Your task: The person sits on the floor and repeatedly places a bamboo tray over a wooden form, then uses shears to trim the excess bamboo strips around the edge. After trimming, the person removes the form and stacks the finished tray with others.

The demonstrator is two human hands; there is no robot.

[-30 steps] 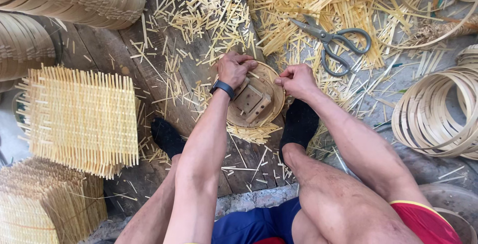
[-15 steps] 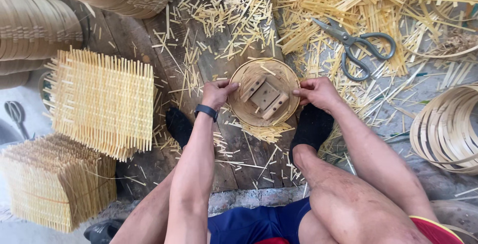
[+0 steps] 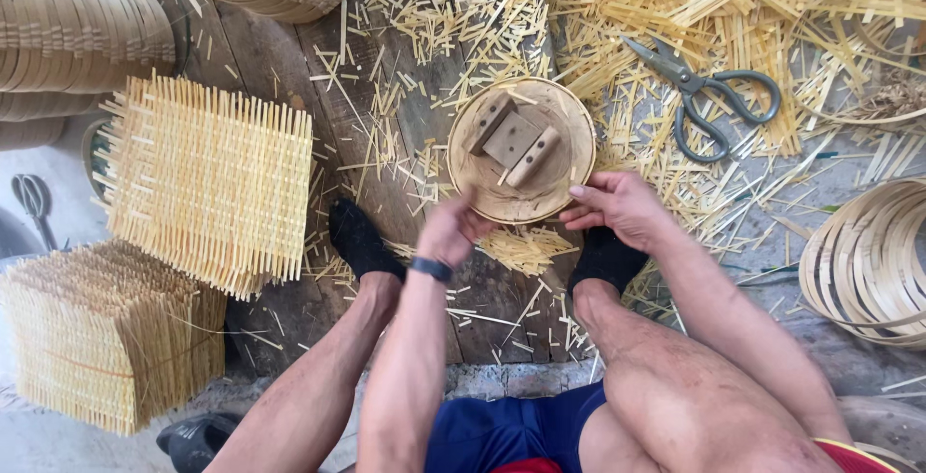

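Note:
A round wooden disc with small wooden blocks fixed on its top lies on a dark plank floor between my black-socked feet. My left hand, wearing a dark wrist band, touches the disc's near left edge and is motion-blurred. My right hand grips the near right edge with fingers curled around the rim. Short bamboo offcuts lie under the disc's near side.
Large scissors lie right of the disc amid loose bamboo strips. Stacks of square woven bamboo mats sit at left, another stack lower left. Bamboo hoops at right; stacked round rims top left.
The camera view has shifted. My hands have slid from the disc's sides down to its near edge, and the disc appears turned slightly.

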